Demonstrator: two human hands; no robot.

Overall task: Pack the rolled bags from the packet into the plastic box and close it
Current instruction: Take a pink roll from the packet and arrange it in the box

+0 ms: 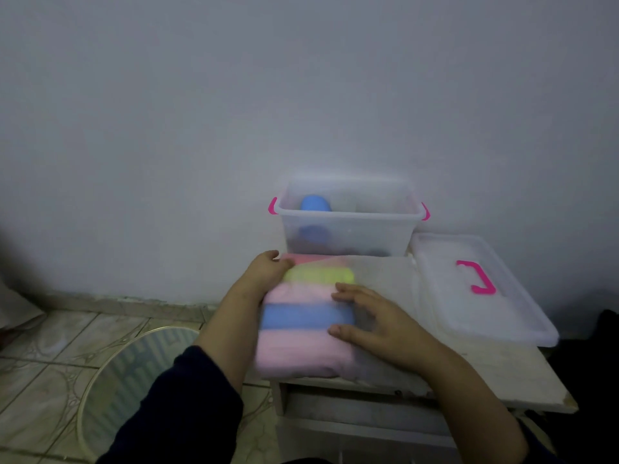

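One blue roll (315, 204) sits in the plastic box (348, 226) beyond our fingertips. Our left hand (268, 269) grips the packet (306, 316); right hand (371, 316) lies flat, fingers straight. Next, we'd draw out another roll.

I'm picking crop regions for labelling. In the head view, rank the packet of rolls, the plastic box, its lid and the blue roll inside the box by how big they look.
1. Lid and packet of rolls: look about alike; the packet is nearer the camera, so unranked.
2. Plastic box: somewhat smaller, but farthest away.
3. Blue roll: smallest.
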